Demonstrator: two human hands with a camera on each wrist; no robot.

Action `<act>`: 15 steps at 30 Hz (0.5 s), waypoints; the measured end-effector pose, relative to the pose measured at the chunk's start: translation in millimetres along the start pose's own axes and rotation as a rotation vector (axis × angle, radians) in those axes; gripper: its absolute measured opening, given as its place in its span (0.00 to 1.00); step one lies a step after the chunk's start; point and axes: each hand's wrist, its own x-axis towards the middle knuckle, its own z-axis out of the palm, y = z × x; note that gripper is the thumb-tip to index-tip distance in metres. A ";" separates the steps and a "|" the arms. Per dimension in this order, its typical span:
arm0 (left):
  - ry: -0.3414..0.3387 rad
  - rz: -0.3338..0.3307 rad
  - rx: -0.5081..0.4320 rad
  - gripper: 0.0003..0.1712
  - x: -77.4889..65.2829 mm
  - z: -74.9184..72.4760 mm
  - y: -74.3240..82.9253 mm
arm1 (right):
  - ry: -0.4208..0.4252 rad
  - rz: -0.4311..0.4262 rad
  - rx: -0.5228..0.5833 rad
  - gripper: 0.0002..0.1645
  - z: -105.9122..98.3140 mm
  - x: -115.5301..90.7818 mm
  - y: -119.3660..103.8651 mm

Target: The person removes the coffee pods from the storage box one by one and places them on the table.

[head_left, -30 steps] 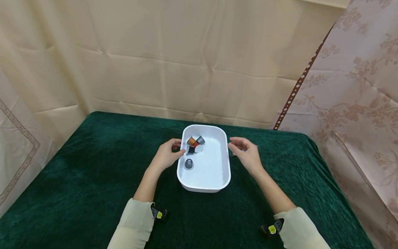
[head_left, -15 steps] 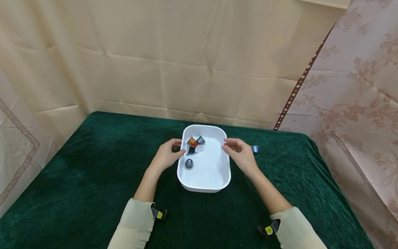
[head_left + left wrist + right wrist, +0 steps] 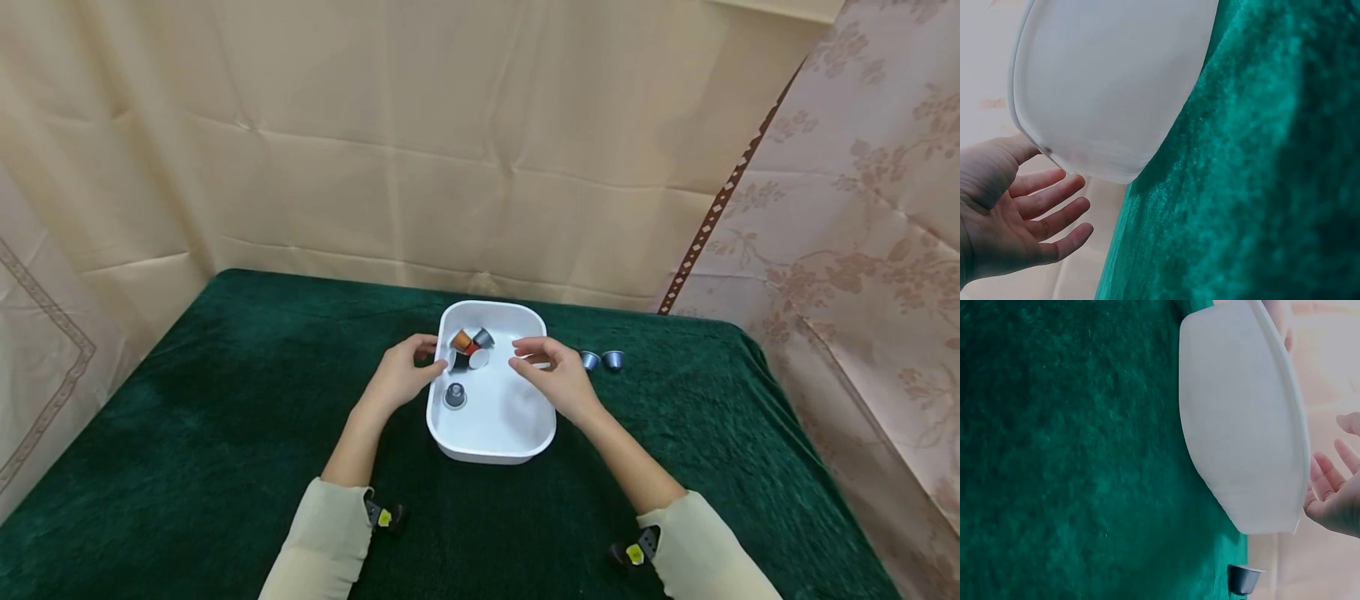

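Note:
A white plastic tub [image 3: 517, 433] stands on the table, with several coffee capsules inside. An orange capsule [image 3: 461, 340], a grey capsule [image 3: 483, 337] and a black capsule [image 3: 461, 361] cluster at its far left, along with a red one partly covered. Nearer the front, a dark grey capsule [image 3: 454, 395] stands lid down. My left hand [image 3: 399, 372] pinches the tub's left rim, thumb inside and fingers outside; in the left wrist view the thumb's tip is hidden. Over the tub's right side hovers my right hand [image 3: 558, 379], thumb and fingers apart with nothing visible between them.
Two blue-silver capsules, one partly behind my right hand [image 3: 589, 360] and one farther out [image 3: 613, 360], lie right of the tub. Dark green cloth [image 3: 262, 400] covers the table. A beige curtain [image 3: 450, 167] hangs behind it.
From just outside the right rim, my right hand has moved left over the tub, uncovering the two blue-silver capsules on the cloth. The left hand and tub have stayed in place.

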 end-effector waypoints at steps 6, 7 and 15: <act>-0.001 -0.001 -0.005 0.28 0.0 -0.4 0.1 | -0.031 -0.019 -0.010 0.20 10.1 2.1 0.5; -0.001 -0.002 -0.006 0.28 -0.1 -0.5 0.2 | -0.036 -0.018 -0.010 0.19 11.9 2.4 0.5; 0.004 0.003 -0.012 0.28 0.0 -0.7 0.4 | -0.083 -0.024 -0.029 0.20 25.1 4.8 -0.6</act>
